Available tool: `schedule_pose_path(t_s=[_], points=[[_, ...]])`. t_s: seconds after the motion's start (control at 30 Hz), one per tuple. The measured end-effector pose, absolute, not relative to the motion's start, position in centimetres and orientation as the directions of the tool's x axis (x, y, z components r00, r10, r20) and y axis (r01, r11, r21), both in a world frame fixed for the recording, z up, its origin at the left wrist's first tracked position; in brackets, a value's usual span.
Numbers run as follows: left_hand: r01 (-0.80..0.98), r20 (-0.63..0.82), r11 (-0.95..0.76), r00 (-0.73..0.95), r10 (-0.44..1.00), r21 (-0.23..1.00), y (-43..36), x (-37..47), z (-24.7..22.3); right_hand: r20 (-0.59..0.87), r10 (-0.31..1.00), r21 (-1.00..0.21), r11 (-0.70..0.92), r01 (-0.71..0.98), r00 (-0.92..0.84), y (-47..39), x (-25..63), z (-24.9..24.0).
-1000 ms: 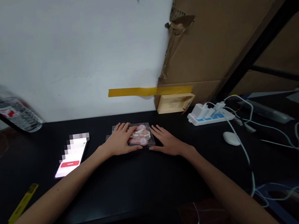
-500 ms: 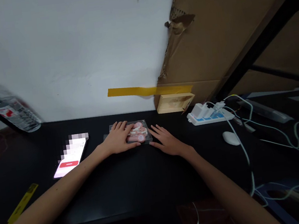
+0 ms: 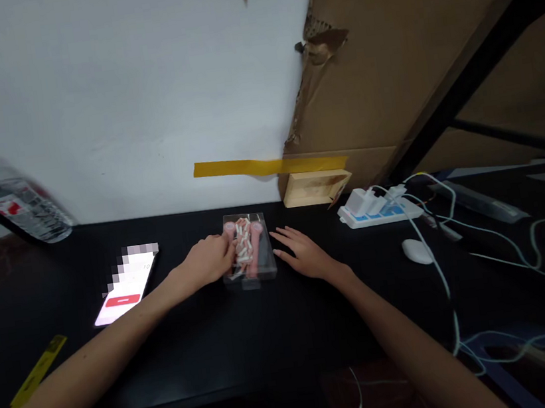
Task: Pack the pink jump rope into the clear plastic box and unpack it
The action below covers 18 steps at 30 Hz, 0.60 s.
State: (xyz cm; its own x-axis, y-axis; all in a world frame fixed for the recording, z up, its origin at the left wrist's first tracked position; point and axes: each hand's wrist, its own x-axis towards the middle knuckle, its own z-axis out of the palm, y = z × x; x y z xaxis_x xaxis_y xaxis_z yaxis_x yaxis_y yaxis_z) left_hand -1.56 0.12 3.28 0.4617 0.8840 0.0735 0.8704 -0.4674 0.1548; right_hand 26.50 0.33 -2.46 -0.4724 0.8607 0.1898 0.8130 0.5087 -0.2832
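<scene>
Around the clear box [image 3: 265, 265] at the centre of the frame, several things: at left, a phone [image 3: 125, 287] with lit screen; at far left, a plastic bottle [image 3: 22, 207] leaning near the wall [image 3: 111, 85]. Behind the box and a little to its right, a shallow wooden tray [image 3: 295, 191], standing on its side. More to the right, a white power strip [image 3: 375, 219] with plugs, a white mouse [image 3: 415, 251], and a pale cable [image 3: 441, 275] running down past the mouse. At lower left, a yellow strip [image 3: 36, 372], partly behind the left forearm [image 3: 100, 340].

Under all this, a black tabletop [image 3: 221, 344]. Behind it, the pale wall, with brown cardboard [image 3: 383, 49] at upper right and yellow tape [image 3: 232, 168] across the join. At the bottom of the frame, a reddish floor [image 3: 388, 393].

Box lying flat, long axis running from top to bottom of the frame; inside, pink pieces [image 3: 255, 250] with round ends toward the wall, and small white pieces [image 3: 242, 241] between them.

Left hand [image 3: 204, 260] on the left edge of the box, fingers bent and covering part of it; firmness of hold not possible to tell. Right hand [image 3: 306, 253] just beside the right edge, fingers open and a little spread, holding nothing.
</scene>
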Motion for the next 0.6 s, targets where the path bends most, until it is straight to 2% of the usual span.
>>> schedule_pose_path(t_s=[0.07,0.17,0.4,0.6], points=[[0.833,0.076,-0.517,0.513,0.855,0.197,0.3,-1.7,3.2,0.191,0.845,-0.323,0.535,0.780,-0.500,0.5,26.7,-2.5],[0.826,0.088,-0.536,0.529,0.844,0.177,0.8,-2.0,2.2,0.171,0.853,-0.353,0.521,0.777,-0.494,0.9,27.1,-2.5],[0.829,0.158,-0.532,0.509,0.846,0.172,1.8,-2.2,-1.7,0.092,0.866,-0.312,0.495,0.811,-0.492,1.1,27.7,-2.8],[0.851,0.166,-0.506,0.484,0.859,0.137,1.5,-1.8,-3.5,0.079,0.873,-0.251,0.485,0.837,-0.482,1.1,27.9,-3.1]])
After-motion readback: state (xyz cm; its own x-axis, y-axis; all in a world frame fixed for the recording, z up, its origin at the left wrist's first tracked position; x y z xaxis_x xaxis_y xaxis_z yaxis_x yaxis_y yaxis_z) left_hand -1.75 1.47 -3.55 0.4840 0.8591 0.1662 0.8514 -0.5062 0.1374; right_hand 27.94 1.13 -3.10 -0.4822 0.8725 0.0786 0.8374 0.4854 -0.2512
